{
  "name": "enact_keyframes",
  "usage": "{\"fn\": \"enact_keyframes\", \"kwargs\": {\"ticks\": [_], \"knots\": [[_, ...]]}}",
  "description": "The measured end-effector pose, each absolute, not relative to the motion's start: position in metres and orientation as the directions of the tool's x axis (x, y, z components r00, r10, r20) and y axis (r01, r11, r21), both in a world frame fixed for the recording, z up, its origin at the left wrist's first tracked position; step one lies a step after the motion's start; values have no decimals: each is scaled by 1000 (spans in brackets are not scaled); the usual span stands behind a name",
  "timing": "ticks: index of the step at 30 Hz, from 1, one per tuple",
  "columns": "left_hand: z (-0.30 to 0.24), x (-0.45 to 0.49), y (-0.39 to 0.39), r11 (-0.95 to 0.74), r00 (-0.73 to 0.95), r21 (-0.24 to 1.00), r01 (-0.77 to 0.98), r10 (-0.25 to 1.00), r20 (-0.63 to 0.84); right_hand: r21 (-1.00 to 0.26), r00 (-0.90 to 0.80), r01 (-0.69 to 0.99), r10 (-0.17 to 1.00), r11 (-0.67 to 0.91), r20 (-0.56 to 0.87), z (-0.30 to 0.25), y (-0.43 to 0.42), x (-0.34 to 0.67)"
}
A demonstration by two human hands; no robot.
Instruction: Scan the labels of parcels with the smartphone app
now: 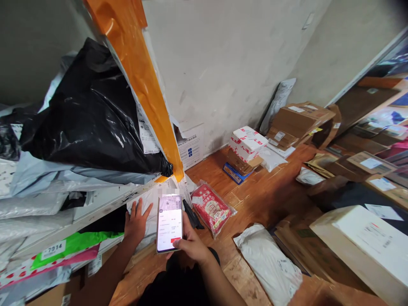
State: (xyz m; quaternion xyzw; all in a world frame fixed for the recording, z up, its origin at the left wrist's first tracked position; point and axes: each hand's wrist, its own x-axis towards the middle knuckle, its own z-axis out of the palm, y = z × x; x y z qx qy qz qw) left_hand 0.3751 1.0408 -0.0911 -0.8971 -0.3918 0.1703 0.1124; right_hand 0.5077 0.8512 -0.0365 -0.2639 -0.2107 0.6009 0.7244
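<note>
My right hand (pixel 189 244) is wrapped round a smartphone (pixel 168 225), its thumb on a red button low on the lit screen. The upper part of the screen shows a picture of a label. To the left, my left hand (pixel 137 221) lies with fingers spread on a white parcel (pixel 148 208) at the foot of the shelf. Just right of the phone, a red bag of rice (pixel 213 208) in clear plastic lies on the wooden floor. Part of a black item (pixel 193 216) shows between the phone and that bag.
A shelf with an orange-taped post (pixel 140 80) holds a large black parcel bag (pixel 86 114) and several pale ones. A green parcel (pixel 76 246) lies lower. A red-and-white box (pixel 247 142) stands by the wall. At right are a white bag (pixel 269 261) and a white box (pixel 369 242).
</note>
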Motion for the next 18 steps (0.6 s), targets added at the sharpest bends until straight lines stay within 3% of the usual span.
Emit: {"fn": "enact_keyframes", "kwargs": {"ticks": [8,11,13,16,18], "knots": [[-94,376,1042,-662,632,-304,686,748,-204,-665,249,-725,968,181,-8,-43,839,502],[-103,379,1030,-633,640,-295,716,764,-85,-657,259,-731,966,187,-14,-45,833,502],[-115,384,1017,-703,722,-281,653,690,-47,-658,276,-730,960,186,-34,-46,825,503],[-138,395,1001,-885,850,-225,408,458,-260,-649,318,-738,944,186,-91,-51,804,504],[-150,404,999,-918,830,-193,346,395,-393,-610,361,-765,922,206,-141,-59,784,504]]}}
